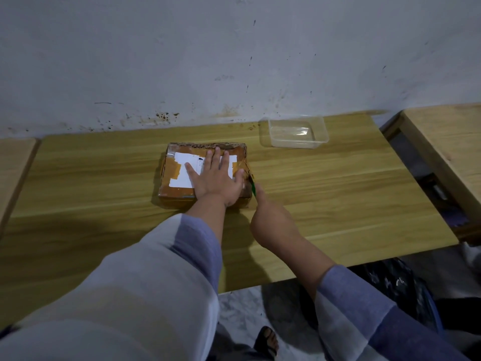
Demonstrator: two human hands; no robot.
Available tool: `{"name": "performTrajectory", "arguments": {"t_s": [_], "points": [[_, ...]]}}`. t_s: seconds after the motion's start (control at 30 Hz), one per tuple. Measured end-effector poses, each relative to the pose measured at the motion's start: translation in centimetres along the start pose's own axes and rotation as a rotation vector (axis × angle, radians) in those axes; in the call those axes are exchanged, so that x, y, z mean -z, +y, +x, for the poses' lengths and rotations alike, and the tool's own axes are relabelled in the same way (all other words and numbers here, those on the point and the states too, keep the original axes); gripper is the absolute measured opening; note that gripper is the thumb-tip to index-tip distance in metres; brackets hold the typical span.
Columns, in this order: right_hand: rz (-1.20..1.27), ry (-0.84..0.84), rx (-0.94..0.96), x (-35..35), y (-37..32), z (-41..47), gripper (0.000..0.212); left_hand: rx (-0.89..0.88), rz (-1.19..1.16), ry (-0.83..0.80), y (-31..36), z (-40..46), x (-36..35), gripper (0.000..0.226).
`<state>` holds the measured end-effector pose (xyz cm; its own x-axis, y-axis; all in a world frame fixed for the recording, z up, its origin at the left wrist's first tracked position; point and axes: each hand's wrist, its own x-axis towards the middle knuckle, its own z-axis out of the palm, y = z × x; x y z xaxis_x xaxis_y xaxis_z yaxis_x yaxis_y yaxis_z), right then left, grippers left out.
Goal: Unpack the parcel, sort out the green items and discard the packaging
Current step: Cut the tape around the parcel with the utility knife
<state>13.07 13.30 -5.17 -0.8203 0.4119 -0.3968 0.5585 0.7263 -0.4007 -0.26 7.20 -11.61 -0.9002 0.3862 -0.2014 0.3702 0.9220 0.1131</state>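
Parcel (205, 173): flat cardboard box, brown tape over all seams, white label on top. Lies near the middle of the wooden table (338, 183), well apart from the clear plastic tray (296, 134) at the back right. Not yet opened.

Handling, judged: probably light, low and broad; stiff at the edges, softer across the lid. Taped faces likely slick, so it may slide under a sideways cut. Best held by pressing down flat on top, or taken by two opposite edges when lifting. The far edge looks torn and ragged, a weak point.

Left hand (216, 178): fingers straight and spread, palm flat on the label, pressing the parcel to the table; grasps nothing.

Right hand (270, 225): fingers wrapped round a green cutter (252, 187), its tip at the parcel's right edge, seemingly on the tape seam. Whether the blade has entered cannot be told.

Also present: dark bag (390, 282) on the floor at right, likely for the packaging.
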Motion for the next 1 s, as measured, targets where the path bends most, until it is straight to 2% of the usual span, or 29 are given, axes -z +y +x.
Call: {"name": "performTrajectory", "arguments": {"t_s": [0.2,0.4,0.57,0.73,1.0], "points": [[0.07,-0.01,0.019,-0.2,1.5,-1.6,0.072,-0.009,0.002,-0.01,-0.1,-0.1,0.1,0.069],[0.487,0.13,-0.099,1.0,3.9,-1.5,0.049,-0.021,-0.009,-0.02,-0.3,-0.1,0.2,0.069],[0.77,0.119,-0.171,1.5,4.6,0.1,0.037,-0.015,-0.029,-0.034,-0.5,-0.7,0.1,0.07],[1.028,-0.138,-0.166,2.3,4.6,1.0,0.054,-0.026,-0.034,-0.043,-1.1,-1.5,0.1,0.07],[1.254,-0.112,-0.253,1.9,3.6,5.0,0.056,-0.059,-0.033,-0.056,-3.6,-1.9,0.5,0.07]]}}
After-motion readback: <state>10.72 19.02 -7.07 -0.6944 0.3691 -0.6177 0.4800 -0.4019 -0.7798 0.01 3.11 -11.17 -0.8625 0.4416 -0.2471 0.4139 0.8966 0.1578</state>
